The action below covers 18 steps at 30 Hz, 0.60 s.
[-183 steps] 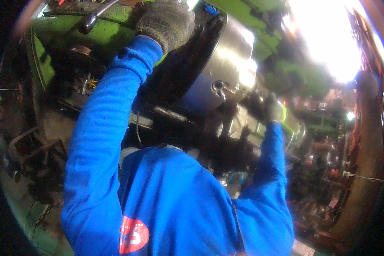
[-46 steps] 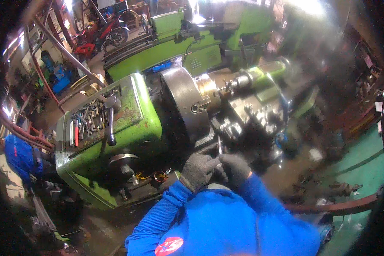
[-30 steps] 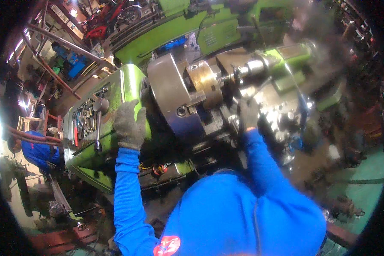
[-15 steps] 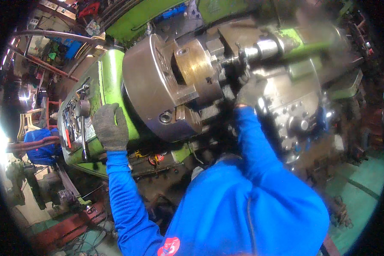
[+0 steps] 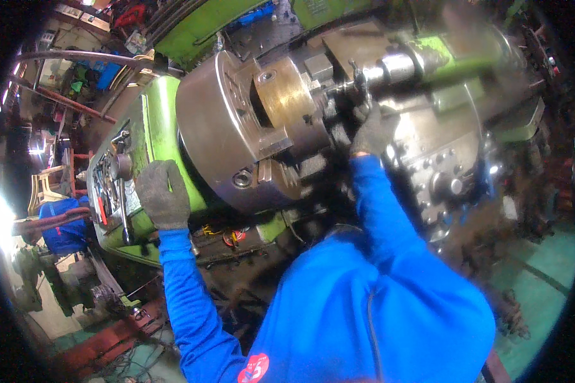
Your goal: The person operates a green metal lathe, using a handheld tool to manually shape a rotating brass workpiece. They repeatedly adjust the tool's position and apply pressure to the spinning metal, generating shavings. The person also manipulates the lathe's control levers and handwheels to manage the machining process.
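Note:
Both my hands wear dark grey work gloves. My left hand (image 5: 163, 195) lies on the green headstock (image 5: 161, 115) of a lathe, its fingers laid flat close together. Beside it is the big steel chuck (image 5: 214, 127), whose jaws surround a thick brass-coloured ring (image 5: 284, 96). Over to the right, my right hand (image 5: 372, 131) reaches up to an upright metal handle (image 5: 361, 80) in front of the shiny tailstock spindle (image 5: 399, 67). Its fingers curl at the handle's lower end; what exactly they grip is partly hidden.
Wrenches and other hand tools (image 5: 112, 175) lie on the headstock's top, left of my left hand. Below my right hand sits the steel carriage (image 5: 444, 166) with bolts and a round knob. A blue bag (image 5: 64, 223) is at the far left. Green floor (image 5: 543, 281) shows at lower right.
The whole view has shifted slightly. My left hand stays on the headstock, and my right hand stays at the handle with its fingers a little higher.

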Tool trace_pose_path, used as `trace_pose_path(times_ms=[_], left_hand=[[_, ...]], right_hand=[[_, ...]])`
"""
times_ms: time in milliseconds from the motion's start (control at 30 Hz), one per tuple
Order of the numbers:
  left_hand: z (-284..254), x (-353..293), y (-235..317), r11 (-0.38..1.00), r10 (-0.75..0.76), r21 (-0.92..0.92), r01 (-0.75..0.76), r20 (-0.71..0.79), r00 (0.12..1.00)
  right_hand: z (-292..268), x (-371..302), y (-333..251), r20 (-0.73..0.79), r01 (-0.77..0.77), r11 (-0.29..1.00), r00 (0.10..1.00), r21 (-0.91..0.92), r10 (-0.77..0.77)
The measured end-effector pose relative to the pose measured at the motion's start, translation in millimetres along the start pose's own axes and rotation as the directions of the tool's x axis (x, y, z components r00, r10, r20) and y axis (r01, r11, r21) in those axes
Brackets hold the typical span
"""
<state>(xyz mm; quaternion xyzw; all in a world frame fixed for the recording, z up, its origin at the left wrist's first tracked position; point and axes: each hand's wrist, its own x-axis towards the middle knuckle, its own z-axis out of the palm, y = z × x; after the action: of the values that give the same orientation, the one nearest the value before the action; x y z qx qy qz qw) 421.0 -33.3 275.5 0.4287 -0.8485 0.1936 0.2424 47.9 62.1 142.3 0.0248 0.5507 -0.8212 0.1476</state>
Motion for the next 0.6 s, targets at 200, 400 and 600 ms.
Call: trace_pose_path(times_ms=[200,400,600], left_hand=[[-3.7,7.5,5.0,0.999,-0.009,-0.038,0.009,0.012,1.000],[1.3,0.3,-4.1,1.000,0.004,-0.011,-0.003,0.007,1.000],[0.7,1.6,-2.3,1.000,0.014,-0.010,-0.014,-0.031,0.999]], right_hand=[[-23.7,36.9,50.3,0.043,0.224,0.910,0.974,-0.348,-0.224],[-9.7,13.8,17.3,0.050,0.047,0.993,0.998,-0.109,-0.042],[-25.4,27.4,50.4,0.099,0.049,0.981,0.995,-0.186,-0.031]])
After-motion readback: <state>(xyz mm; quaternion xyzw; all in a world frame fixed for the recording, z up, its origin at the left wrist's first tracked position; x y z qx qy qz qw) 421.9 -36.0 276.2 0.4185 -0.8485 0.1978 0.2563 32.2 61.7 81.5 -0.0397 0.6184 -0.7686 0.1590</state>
